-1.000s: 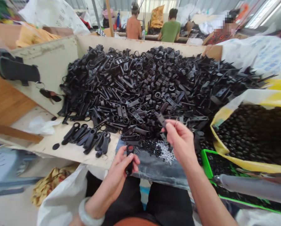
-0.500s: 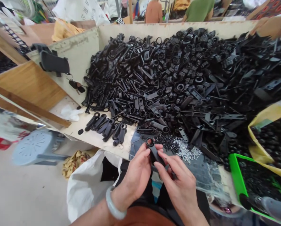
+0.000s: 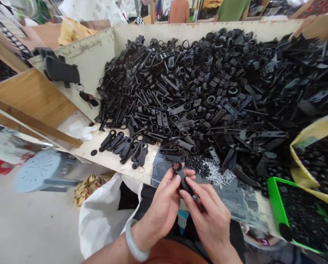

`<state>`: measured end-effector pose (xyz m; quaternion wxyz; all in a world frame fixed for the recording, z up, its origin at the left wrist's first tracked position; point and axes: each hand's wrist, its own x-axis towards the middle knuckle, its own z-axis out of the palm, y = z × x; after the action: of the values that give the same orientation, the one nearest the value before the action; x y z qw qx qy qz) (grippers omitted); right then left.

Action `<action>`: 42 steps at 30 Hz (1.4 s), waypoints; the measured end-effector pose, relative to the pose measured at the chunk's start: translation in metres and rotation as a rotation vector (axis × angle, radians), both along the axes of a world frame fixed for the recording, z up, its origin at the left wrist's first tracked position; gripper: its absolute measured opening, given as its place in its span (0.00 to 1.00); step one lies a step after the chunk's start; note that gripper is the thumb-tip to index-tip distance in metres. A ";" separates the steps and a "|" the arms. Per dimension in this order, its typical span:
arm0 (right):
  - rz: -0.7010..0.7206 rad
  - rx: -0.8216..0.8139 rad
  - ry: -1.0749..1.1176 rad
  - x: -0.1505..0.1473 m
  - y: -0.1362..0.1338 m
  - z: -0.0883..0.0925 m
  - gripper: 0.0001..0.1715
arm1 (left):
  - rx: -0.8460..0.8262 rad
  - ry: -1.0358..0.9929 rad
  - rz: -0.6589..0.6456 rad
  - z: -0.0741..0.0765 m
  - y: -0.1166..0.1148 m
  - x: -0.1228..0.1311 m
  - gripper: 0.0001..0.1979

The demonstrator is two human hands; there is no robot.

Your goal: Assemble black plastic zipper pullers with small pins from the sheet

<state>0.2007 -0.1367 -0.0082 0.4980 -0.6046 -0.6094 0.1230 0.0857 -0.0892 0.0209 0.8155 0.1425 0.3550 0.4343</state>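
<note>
My left hand (image 3: pixel 164 205) and my right hand (image 3: pixel 208 211) meet over my lap, at the near edge of the work table. Both pinch one small black plastic lever (image 3: pixel 182 176) with a ring at its top end. The left fingers close on its upper part, the right fingers on its lower end. A pale bangle (image 3: pixel 133 244) circles my left wrist. Just beyond the hands lie a little heap of small silver pins (image 3: pixel 217 176) and tiny black rings (image 3: pixel 195 165) on a clear sheet.
A huge pile of black plastic parts (image 3: pixel 208 91) fills the walled table. A row of finished levers (image 3: pixel 125 146) lies at its front left. A yellow bag (image 3: pixel 315 139) of black pieces and a green tray (image 3: pixel 274 205) sit right. A white sack (image 3: pixel 103 216) hangs below; people sit beyond.
A second ago the hands were apart, the right one raised with a part over the pile. They came together over my lap on one lever, and my view swung left.
</note>
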 end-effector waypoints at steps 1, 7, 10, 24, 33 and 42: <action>-0.001 -0.003 0.002 0.001 0.000 0.001 0.20 | 0.004 0.009 -0.004 0.000 0.000 0.000 0.14; -0.029 -0.028 -0.021 0.001 0.001 0.001 0.19 | 0.043 0.100 -0.014 -0.002 -0.003 0.006 0.17; -0.041 -0.032 -0.046 -0.003 0.000 -0.003 0.17 | 0.032 0.179 -0.014 -0.006 -0.005 0.008 0.18; 0.281 -0.608 0.727 0.027 0.020 0.013 0.24 | 0.373 0.492 -0.456 -0.002 -0.001 -0.026 0.20; 0.451 -0.706 0.728 0.004 0.033 -0.004 0.20 | 0.326 0.633 -0.366 -0.006 -0.010 -0.039 0.14; 0.195 -0.545 0.794 0.023 0.035 -0.002 0.27 | 0.192 0.443 -0.074 0.000 0.011 -0.069 0.17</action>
<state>0.2233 -0.1018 -0.0097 0.5016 -0.5593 -0.3718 0.5453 0.0169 -0.0778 0.0213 0.7157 0.3242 0.4769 0.3940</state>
